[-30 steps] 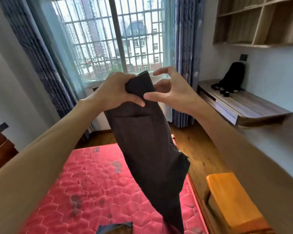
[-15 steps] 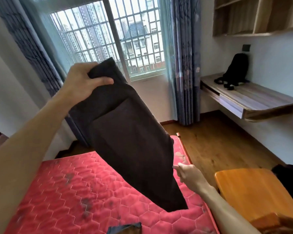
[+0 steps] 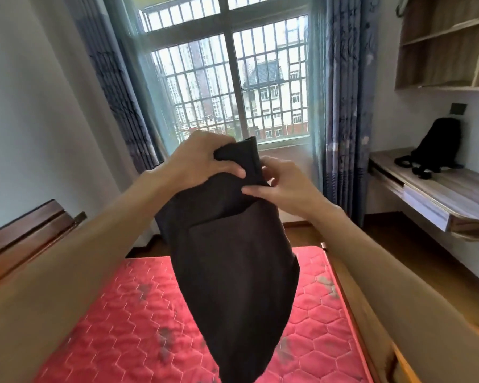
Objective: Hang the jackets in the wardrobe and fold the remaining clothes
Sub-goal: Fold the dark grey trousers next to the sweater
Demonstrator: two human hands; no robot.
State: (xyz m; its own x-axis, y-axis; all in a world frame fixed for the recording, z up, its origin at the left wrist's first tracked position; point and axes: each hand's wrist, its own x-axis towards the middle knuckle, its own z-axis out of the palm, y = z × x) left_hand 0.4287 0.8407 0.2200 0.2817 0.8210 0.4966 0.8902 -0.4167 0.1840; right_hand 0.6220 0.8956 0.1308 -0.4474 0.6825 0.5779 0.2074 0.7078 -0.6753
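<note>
Your left hand point(image 3: 205, 158) grips top edge of dark garment point(image 3: 233, 258); your right hand point(image 3: 282, 186) pinches same edge just beside it. Garment hangs above red mattress point(image 3: 122, 313), long axis near-vertical, below both hands.

Both hands raised before barred window, gripping top edge of dark brown folded cloth garment point(image 3: 233, 258): left hand point(image 3: 202, 158), right hand point(image 3: 282, 186). Garment hangs above red quilted mattress point(image 3: 116, 313). Black backpack point(image 3: 437, 145) on wooden surface point(image 3: 454, 189), far right.

A home bedroom is shown by a red quilted mattress point(image 3: 116, 313), blue patterned curtains point(image 3: 340, 106), a barred window point(image 3: 233, 87) and a wall-mounted wooden counter point(image 3: 437, 194).
</note>
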